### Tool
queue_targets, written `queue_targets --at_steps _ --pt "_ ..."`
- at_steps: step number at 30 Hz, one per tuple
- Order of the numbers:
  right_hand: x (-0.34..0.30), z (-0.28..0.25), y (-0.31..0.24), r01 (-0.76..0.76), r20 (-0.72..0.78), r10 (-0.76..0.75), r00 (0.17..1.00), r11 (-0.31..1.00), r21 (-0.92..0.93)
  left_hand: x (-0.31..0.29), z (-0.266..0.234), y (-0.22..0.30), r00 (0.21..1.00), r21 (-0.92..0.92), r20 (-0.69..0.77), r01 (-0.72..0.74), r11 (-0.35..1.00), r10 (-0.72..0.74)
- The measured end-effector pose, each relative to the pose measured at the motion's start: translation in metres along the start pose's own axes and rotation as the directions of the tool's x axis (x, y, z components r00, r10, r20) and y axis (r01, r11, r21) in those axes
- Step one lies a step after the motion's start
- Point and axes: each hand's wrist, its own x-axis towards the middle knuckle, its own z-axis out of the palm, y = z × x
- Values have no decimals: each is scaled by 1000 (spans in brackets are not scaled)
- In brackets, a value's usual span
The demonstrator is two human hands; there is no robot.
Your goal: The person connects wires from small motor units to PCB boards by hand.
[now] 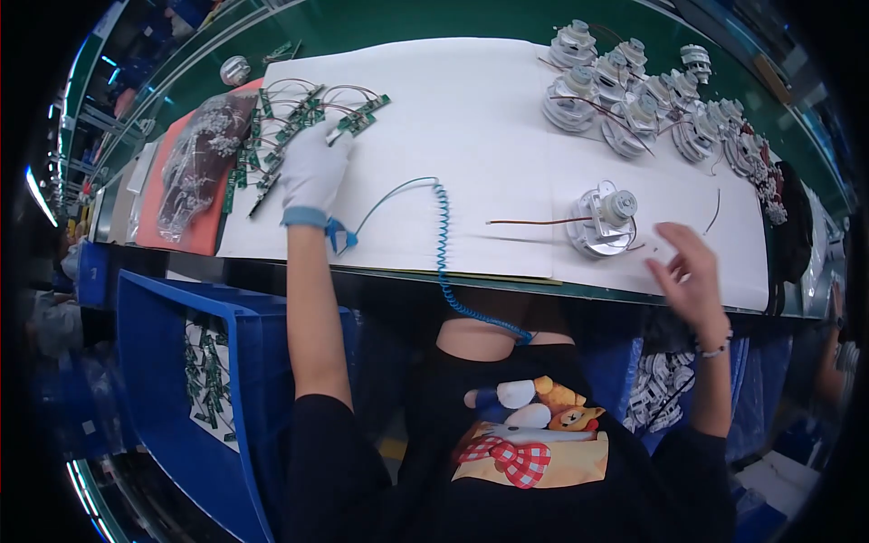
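My left hand (313, 170), in a white glove with a blue cuff, is among the green circuit boards on the left of the white work sheet. Its fingers close at the end of one small circuit board (364, 118) with brown wires; the fingertips are partly hidden. A blue wrist strap (340, 237) with a coiled cord (443, 231) hangs from that wrist. My bare right hand (690, 271) is slightly blurred, thumb and fingers apart and nothing visible between them. Just left of it stands a silver-and-white motor assembly (605, 222), its brown wire (534, 222) stretching left.
Several similar motor assemblies (638, 113) crowd the back right. At left, a clear bag of small parts (206, 163) lies on an orange sheet (217, 204). A blue bin (237, 362) with circuit boards stands below the table's left; another container of white parts (661, 394) is below right.
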Motion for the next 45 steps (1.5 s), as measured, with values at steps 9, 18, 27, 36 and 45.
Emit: queue_targets --at_steps 9,18,27,36,45 --pt "18 29 4 -7 31 5 999 999 53 -2 -20 18 872 186 463 79 979 -159" --pt "-24 7 40 -43 116 48 992 998 -39 -55 -26 54 963 -299 270 76 951 8" --pt "-14 -24 -29 165 412 -81 907 971 -171 -87 -47 73 968 -763 229 245 598 -104" --pt "-11 17 -38 -574 627 131 768 575 583 -130 -57 115 781 -698 624 571 432 -25" --pt "-14 49 -65 -289 240 203 949 266 920 -182 -21 171 796 -673 605 509 537 3"
